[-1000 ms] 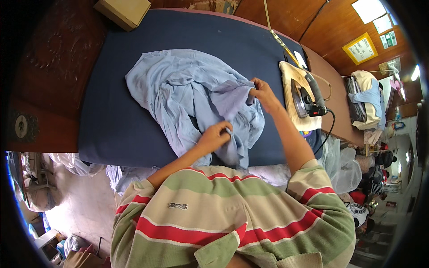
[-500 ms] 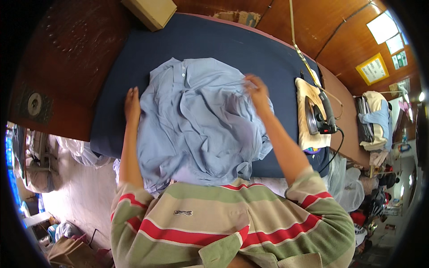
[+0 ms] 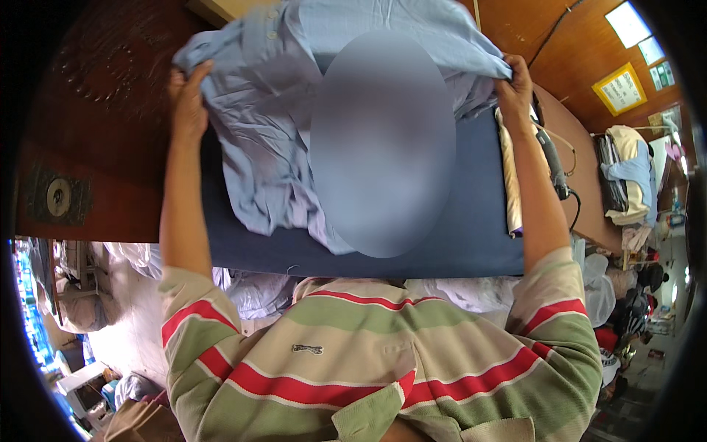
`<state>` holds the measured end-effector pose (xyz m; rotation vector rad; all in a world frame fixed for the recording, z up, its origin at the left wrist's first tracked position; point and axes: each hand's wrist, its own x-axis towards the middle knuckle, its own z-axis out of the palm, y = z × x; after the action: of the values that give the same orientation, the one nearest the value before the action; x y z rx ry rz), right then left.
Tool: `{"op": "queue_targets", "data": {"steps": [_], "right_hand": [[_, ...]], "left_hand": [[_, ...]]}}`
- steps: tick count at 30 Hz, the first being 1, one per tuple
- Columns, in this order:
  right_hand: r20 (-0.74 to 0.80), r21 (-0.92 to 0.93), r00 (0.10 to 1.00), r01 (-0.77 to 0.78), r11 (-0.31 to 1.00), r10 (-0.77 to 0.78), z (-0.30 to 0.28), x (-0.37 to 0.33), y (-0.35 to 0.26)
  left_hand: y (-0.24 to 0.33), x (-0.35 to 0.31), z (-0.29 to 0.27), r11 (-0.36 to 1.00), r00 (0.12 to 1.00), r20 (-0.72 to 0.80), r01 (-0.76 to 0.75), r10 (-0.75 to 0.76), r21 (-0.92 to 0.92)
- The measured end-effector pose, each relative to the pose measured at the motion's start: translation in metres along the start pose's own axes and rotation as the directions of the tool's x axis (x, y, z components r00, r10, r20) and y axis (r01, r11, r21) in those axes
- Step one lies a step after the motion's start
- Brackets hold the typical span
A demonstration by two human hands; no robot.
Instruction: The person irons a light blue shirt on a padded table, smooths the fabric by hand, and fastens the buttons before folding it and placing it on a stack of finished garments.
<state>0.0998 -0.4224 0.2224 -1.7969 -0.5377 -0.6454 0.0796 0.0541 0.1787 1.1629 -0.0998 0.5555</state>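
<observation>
A light blue buttoned shirt [image 3: 258, 125] hangs spread between my two hands, lifted over the far part of the dark blue padded table [image 3: 482, 199]. At the shirt's upper left, my left hand [image 3: 190, 99] is closed on the fabric. My right hand [image 3: 515, 92] grips its upper right edge, with the fingers wrapped round the cloth. Lower folds of the shirt droop toward the table, and a blurred oval hides the middle. Beyond my right forearm an iron [image 3: 554, 162] rests by a cream cloth pad [image 3: 511, 188], both partly covered by the arm.
A dark wooden panel [image 3: 96, 147] rises at the left. Folded clothes [image 3: 630, 177] are stacked on the brown surface [image 3: 589, 173] to the right. The iron's black cord [image 3: 576, 210] hangs beside my right forearm. Clear plastic bags [image 3: 598, 287] hang below at the right.
The shirt was lying on the table and is now raised and moved away from me. Both hands have gone up and outward, and they now hold its upper corners.
</observation>
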Motion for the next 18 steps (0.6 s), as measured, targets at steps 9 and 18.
{"op": "queue_targets", "data": {"steps": [9, 18], "right_hand": [[0.428, -0.772, 0.811, 0.098, 0.628, 0.4, -0.012, -0.241, -0.004], [0.313, -0.408, 0.9, -0.161, 0.899, 0.303, 0.078, -0.264, -0.044]], "left_hand": [[-0.021, -0.209, -0.087, 0.21, 0.817, 0.535, -0.496, -0.216, 0.843], [-0.034, -0.259, -0.033, 0.258, 0.938, 0.329, -0.346, 0.107, 0.902]]}}
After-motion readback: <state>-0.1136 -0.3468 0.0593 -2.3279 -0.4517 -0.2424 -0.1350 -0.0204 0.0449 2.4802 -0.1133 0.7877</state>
